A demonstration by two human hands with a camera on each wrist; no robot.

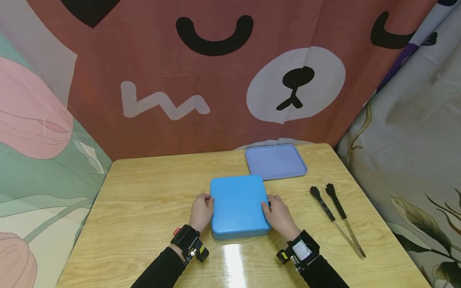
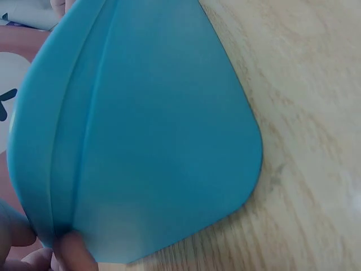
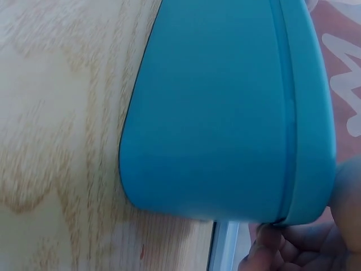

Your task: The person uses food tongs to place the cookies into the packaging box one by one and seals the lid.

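A blue lidded box (image 1: 237, 208) rests on the wooden table, its lid (image 3: 307, 113) fitted over the body with a seam running along the side. At the box's left side my left hand (image 1: 201, 212) holds the lid's edge, fingers bent at the rim. My right hand (image 1: 281, 216) grips the opposite edge, thumb laid on top and fingers curled beneath the rim. Close by in the right wrist view, those fingers (image 3: 268, 240) are tucked under the lid's corner. The inside of the box is hidden.
Behind the box lies a shallow purple tray (image 1: 277, 162), near the table's back edge. Tongs with black grips and tips (image 1: 338, 220) lie to the right. Printed cloth (image 1: 216, 80) hangs behind the wooden table (image 1: 151, 192).
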